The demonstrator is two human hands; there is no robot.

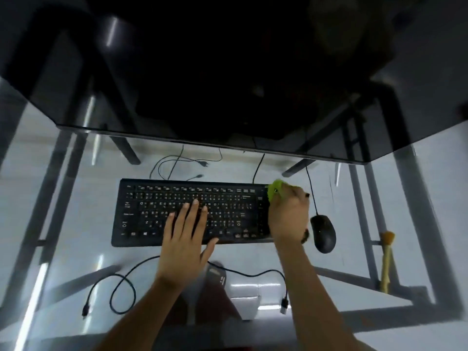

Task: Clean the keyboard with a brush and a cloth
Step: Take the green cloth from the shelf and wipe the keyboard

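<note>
The brush (386, 259) lies set aside far right of the mouse (323, 233), so brushing looks done, and wiping is underway: the right hand (287, 214) grips the green cloth (274, 190) at the keyboard (141, 211)'s right end while the left hand (186, 230) rests flat, fingers straight, on its keys

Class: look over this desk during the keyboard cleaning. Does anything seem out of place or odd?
Only slightly: a loose black cable sprawls unplugged on the glass table before the keyboard, and the brush lies apart at the far right edge.
</note>
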